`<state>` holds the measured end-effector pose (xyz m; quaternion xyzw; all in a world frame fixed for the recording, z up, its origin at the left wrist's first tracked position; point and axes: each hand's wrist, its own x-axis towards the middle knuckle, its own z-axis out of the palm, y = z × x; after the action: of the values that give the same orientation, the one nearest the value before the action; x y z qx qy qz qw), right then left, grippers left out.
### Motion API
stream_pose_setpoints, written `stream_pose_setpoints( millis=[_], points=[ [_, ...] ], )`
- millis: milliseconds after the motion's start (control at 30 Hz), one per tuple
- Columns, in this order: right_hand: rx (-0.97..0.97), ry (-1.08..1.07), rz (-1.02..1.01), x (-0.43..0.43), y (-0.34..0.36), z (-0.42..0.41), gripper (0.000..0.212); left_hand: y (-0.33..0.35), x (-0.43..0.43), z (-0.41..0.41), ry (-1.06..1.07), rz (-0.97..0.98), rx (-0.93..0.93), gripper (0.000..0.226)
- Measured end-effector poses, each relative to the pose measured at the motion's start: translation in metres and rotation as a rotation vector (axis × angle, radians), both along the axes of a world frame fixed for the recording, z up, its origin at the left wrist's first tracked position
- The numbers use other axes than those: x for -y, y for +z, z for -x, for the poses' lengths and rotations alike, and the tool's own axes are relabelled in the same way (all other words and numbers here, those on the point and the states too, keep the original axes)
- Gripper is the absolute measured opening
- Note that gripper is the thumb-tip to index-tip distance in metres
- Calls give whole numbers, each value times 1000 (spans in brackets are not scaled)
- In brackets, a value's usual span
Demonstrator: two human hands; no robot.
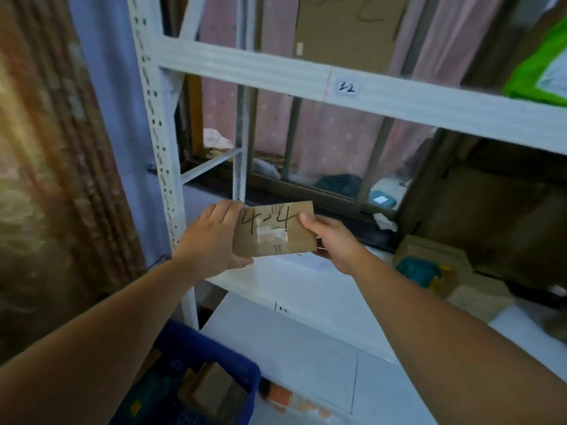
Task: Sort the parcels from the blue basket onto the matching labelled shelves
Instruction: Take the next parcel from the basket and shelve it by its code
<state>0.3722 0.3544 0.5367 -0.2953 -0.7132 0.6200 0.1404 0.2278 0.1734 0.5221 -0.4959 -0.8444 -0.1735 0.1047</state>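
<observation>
White shelving (245,64) tagged 3-2 stands before what seems a pink curtain (331,142).

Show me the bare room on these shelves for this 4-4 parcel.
Bare white shelf board below the parcel runs from the left upright to the cardboard boxes; the board below is bare beside the blue basket. The right end is crowded with boxes.

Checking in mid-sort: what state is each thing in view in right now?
Parcel: marked 4-4, held up in both hands.
Left hand: grips the parcel's left end.
Right hand: grips the parcel's right end.
Blue basket: holds other parcels.
Shelf label: reads 3-2.
</observation>
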Motion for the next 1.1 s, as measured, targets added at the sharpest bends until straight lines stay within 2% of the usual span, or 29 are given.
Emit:
stream_pose_setpoints(
  millis=[133,367,533,700,800,967,1100],
  points=[
    [-32,-113,28,-1,16,-41,38,29,-17,-21,-117,8,-74,104],
    [5,-312,123,5,7,-144,37,34,-55,-84,-372,94,-96,105],
    [15,-458,170,6,-3,-243,26,29,-90,-157,-579,116,-93,106],
    [30,-624,219,13,-13,-330,37,18,-114,-236,-708,141,-86,109],
    [19,-707,261,11,-19,-377,31,16,-127,-282,-764,169,-102,109],
    [51,-708,246,-7,-19,-449,30,19,-156,-347,-820,166,-132,103],
    [72,-670,220,-33,-16,-510,32,22,-180,-407,-827,161,-81,97]
  ],
)
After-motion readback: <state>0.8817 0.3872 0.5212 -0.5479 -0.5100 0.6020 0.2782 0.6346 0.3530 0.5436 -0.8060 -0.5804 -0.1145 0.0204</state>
